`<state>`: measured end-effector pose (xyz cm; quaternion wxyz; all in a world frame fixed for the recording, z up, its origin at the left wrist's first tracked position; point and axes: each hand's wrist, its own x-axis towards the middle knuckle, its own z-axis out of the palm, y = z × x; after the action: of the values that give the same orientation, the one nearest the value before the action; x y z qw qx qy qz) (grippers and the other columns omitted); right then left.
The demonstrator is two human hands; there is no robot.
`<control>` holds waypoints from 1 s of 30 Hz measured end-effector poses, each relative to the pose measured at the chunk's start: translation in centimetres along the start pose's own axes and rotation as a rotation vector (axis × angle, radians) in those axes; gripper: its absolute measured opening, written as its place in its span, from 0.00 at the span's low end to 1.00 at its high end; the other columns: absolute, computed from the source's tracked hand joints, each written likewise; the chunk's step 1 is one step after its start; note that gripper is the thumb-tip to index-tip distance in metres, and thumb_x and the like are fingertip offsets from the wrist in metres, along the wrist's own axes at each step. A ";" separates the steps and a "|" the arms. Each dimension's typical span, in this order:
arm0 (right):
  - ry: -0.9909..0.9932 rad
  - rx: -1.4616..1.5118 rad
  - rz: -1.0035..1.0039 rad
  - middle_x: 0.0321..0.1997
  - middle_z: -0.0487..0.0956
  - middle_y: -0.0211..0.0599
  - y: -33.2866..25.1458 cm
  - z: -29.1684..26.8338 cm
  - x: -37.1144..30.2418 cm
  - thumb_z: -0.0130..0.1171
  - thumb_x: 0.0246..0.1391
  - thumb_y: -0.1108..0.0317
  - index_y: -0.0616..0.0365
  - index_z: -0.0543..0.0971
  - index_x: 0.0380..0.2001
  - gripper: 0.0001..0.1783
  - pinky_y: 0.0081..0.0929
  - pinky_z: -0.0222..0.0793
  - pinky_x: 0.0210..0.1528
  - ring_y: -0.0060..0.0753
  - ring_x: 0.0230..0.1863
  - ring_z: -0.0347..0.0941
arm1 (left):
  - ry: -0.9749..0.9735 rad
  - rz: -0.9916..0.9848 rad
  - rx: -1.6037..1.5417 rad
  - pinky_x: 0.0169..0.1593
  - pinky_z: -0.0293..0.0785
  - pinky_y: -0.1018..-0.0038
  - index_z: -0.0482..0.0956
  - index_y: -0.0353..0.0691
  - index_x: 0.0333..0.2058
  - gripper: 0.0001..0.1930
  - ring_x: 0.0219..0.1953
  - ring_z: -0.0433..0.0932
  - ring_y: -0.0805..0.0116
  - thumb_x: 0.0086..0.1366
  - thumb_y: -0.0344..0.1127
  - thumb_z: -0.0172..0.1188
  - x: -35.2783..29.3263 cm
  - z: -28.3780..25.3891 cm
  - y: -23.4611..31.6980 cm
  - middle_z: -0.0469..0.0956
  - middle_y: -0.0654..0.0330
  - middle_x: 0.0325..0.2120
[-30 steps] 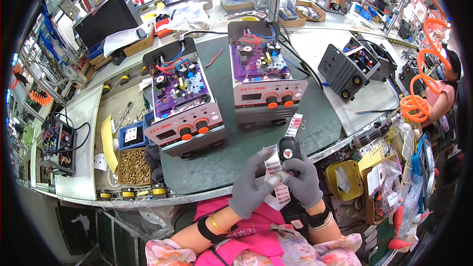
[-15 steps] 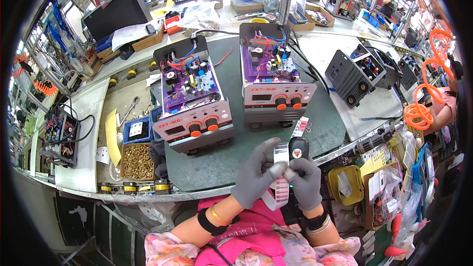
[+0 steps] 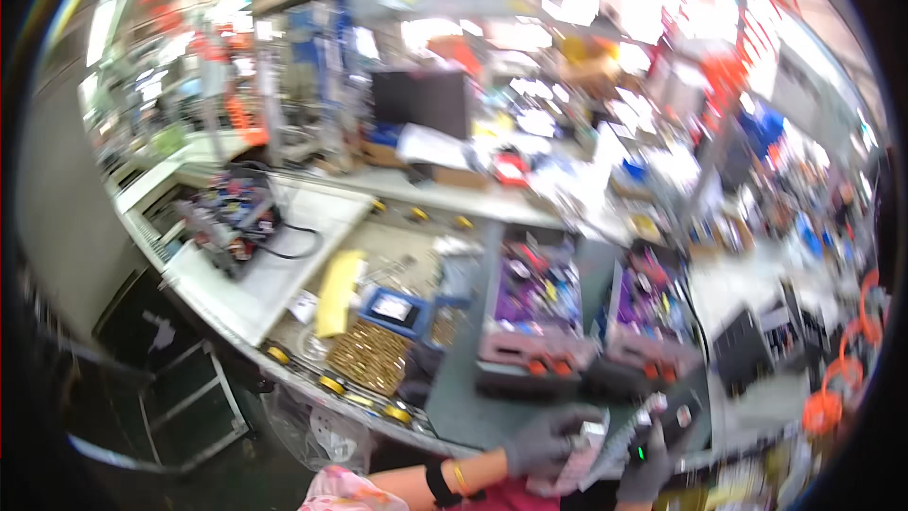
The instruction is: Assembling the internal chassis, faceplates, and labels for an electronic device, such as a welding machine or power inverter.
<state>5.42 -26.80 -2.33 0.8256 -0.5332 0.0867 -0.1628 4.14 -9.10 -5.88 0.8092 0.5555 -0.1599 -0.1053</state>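
My gloved left hand, at the lower right, is closed on a white-and-pink strip of labels. Beside it, my gloved right hand grips a black handheld scanner with a small green light glowing on its near side. Motion blur softens both hands. Just beyond them stand two open-topped machines: the left machine and the right machine. Each has a light front panel with orange knobs, and purple circuit boards show inside. Neither hand touches the machines.
A green mat lies under the machines. To its left are a box of brass-coloured fittings, a blue tray and a yellow sheet. Another open unit stands far left. Dark housings and an orange coiled hose are on the right.
The whole view has swung left, so the bench appears farther right and lower, and blurred. My hands, which met at the label strip, are now apart, with the scanner more visible in my right hand.
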 end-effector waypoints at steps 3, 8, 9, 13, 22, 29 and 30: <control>-0.176 0.111 0.048 0.38 0.77 0.37 1.6 0.0 1.8 0.56 0.55 0.72 0.63 0.73 0.47 0.15 0.21 0.73 0.33 0.26 0.33 0.73 | -0.026 -0.047 -0.317 0.58 0.63 0.70 0.65 0.39 0.57 0.25 0.54 0.67 0.70 0.61 0.32 0.59 -1.3 0.0 -1.0 0.70 0.61 0.52; -0.279 0.028 -0.147 0.35 0.78 0.38 -2.0 5.4 -1.6 0.55 0.57 0.71 0.67 0.72 0.44 0.14 0.22 0.71 0.38 0.27 0.33 0.74 | 0.177 -0.054 -0.024 0.50 0.69 0.73 0.72 0.37 0.51 0.27 0.46 0.71 0.71 0.49 0.27 0.66 -5.0 0.3 2.7 0.75 0.59 0.43; -0.293 0.031 -0.157 0.35 0.78 0.38 -1.9 5.8 -1.6 0.55 0.57 0.71 0.67 0.72 0.44 0.14 0.22 0.71 0.38 0.27 0.33 0.74 | 0.177 -0.080 -0.046 0.50 0.69 0.73 0.72 0.37 0.51 0.27 0.46 0.71 0.71 0.48 0.27 0.66 -5.6 0.4 3.1 0.75 0.59 0.43; -0.420 -0.052 -0.290 0.40 0.77 0.40 -2.1 7.2 -2.3 0.56 0.56 0.68 0.67 0.71 0.47 0.18 0.25 0.70 0.41 0.31 0.37 0.74 | 0.164 -0.120 -0.052 0.50 0.69 0.72 0.73 0.36 0.50 0.28 0.46 0.71 0.69 0.47 0.28 0.66 -6.6 -0.4 2.2 0.75 0.58 0.43; -0.241 -0.493 -0.692 0.58 0.66 0.48 -2.6 11.7 -6.8 0.61 0.52 0.66 0.72 0.60 0.58 0.34 0.34 0.55 0.61 0.40 0.56 0.62 | 0.169 -0.011 0.024 0.50 0.70 0.70 0.73 0.36 0.50 0.30 0.45 0.73 0.67 0.43 0.30 0.66 -8.8 -1.7 0.6 0.77 0.56 0.42; -0.364 -0.280 -0.496 0.52 0.70 0.44 -1.2 13.1 -7.2 0.62 0.49 0.70 0.67 0.61 0.57 0.33 0.33 0.64 0.54 0.38 0.50 0.67 | 0.158 0.001 -0.115 0.50 0.70 0.71 0.74 0.35 0.50 0.31 0.45 0.73 0.69 0.41 0.28 0.67 -10.3 -2.0 0.7 0.77 0.57 0.43; -0.372 -0.251 -0.468 0.51 0.70 0.43 -0.9 13.2 -7.0 0.62 0.49 0.71 0.66 0.61 0.57 0.33 0.33 0.65 0.52 0.37 0.49 0.68 | 0.147 0.009 -0.093 0.50 0.70 0.71 0.74 0.34 0.50 0.30 0.44 0.74 0.69 0.42 0.27 0.67 -10.4 -2.3 0.7 0.77 0.57 0.43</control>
<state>2.91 -13.36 3.78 0.6954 -0.6569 -0.1711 -0.2358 -4.66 -3.23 -7.43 0.8442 0.5227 -0.0973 -0.0680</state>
